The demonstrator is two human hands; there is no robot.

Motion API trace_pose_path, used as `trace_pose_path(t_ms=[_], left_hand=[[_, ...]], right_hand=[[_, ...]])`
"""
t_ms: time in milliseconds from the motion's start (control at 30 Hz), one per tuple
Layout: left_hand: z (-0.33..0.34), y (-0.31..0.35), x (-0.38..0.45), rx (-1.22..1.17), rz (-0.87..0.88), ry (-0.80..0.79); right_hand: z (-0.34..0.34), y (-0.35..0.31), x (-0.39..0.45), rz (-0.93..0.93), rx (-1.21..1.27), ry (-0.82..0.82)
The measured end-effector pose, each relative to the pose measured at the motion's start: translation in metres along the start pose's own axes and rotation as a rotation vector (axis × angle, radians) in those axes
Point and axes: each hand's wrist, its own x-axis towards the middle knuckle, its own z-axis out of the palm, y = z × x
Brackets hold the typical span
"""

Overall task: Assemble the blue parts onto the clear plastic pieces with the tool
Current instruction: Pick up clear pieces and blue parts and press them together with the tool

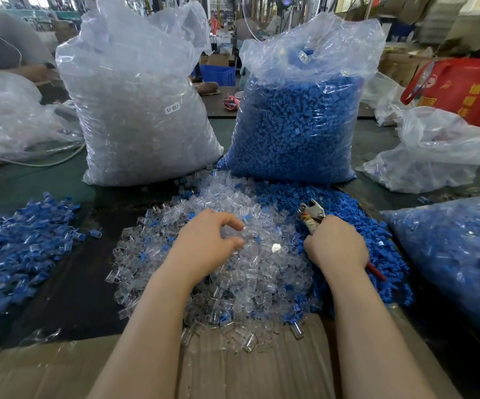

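Your left hand (207, 243) sits over the loose heap of clear plastic pieces (250, 272) in the middle of the table, fingers curled with thumb and forefinger close together at the top of the pile; cannot tell whether a clear piece is actually pinched between them, too transparent to read. Your right hand (337, 245) is wrapped tight around the handles of the tool (312, 216), a plier-type thing with a metal head that pokes up and away from you above your knuckles and a red handle end sticking out behind the wrist. The tool's jaws look slightly parted; nothing clearly seen in them. The right hand rests at the seam where the clear heap meets the loose blue parts (374, 240), which spread right and toward the far side. Behind the heaps stand two tall plastic sacks: the bag of clear pieces (138, 110) on the left with a small white label, the bag of blue parts (299, 122) on the right, both upright and open at the top. Far left on the table lies a separate pile of assembled pieces (17, 249), blue and clear mixed. At the right edge another filled bag (457, 254) lies on its side. Flat cardboard (256, 367) lies under your forearms at the near edge, with some clear pieces spilled onto it. A red bag (463, 90) sits far right in the background.
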Motion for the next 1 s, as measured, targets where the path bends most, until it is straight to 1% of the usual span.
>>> trace_pose_path(t_ms=[133,267,400,500,567,667,767,833,900,1000], left_hand=[[0.0,-0.003,0.002,0.013,-0.002,0.002],[-0.002,-0.003,0.003,0.054,0.007,0.071],[-0.003,-0.001,0.002,0.112,0.012,0.101],[-0.004,0.001,0.003,0.06,0.016,0.151],[-0.005,0.003,0.001,-0.027,-0.006,0.18],[-0.005,0.004,0.0,-0.235,-0.043,0.221],[-0.007,0.006,0.001,-0.517,-0.085,0.236],[-0.008,0.007,0.001,-0.705,-0.11,0.223],[-0.01,0.008,0.002,-0.787,-0.125,0.185],[-0.01,0.01,0.001,-0.857,-0.126,0.129]], right_hand=[[0.0,0.0,0.0,0.008,0.002,-0.006],[-0.003,-0.001,-0.001,0.014,0.013,-0.008],[-0.005,-0.002,-0.002,0.001,0.03,0.03],[-0.007,-0.003,-0.002,-0.046,0.088,0.075],[-0.007,-0.003,0.0,-0.108,0.152,0.107],[-0.008,-0.006,0.001,-0.204,0.285,0.132],[-0.009,-0.011,-0.002,-0.269,0.44,0.142],[-0.011,-0.016,-0.004,-0.302,0.593,0.127],[-0.013,-0.02,-0.007,-0.33,0.73,0.098],[-0.015,-0.024,-0.011,-0.4,0.812,0.073]])
